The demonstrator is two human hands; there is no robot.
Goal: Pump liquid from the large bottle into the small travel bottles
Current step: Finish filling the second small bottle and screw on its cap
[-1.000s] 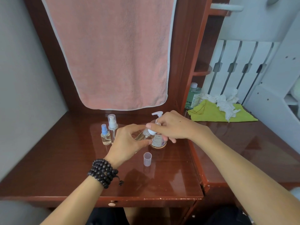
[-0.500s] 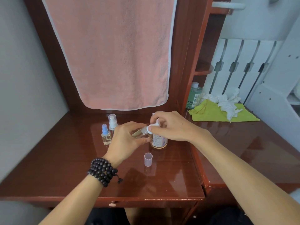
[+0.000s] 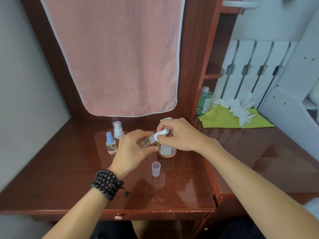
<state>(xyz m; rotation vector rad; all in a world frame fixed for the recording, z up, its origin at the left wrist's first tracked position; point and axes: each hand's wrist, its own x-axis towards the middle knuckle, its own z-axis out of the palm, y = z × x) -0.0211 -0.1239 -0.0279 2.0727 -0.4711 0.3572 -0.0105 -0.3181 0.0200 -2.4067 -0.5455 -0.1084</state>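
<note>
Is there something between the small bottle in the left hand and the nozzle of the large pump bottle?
Yes. The small bottle carries its own white pump top, pinched by the right hand, so its mouth is closed. The left hand holds it tilted before the large bottle.

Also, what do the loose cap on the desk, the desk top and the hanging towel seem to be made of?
Loose cap: translucent plastic, probably; the desk shows faintly through it.
Desk top: reddish-brown wood or veneer under glossy lacquer; it mirrors the light and the cap.
Towel: pink terry-like cloth, matte and fuzzy, with a pale hem.
</note>
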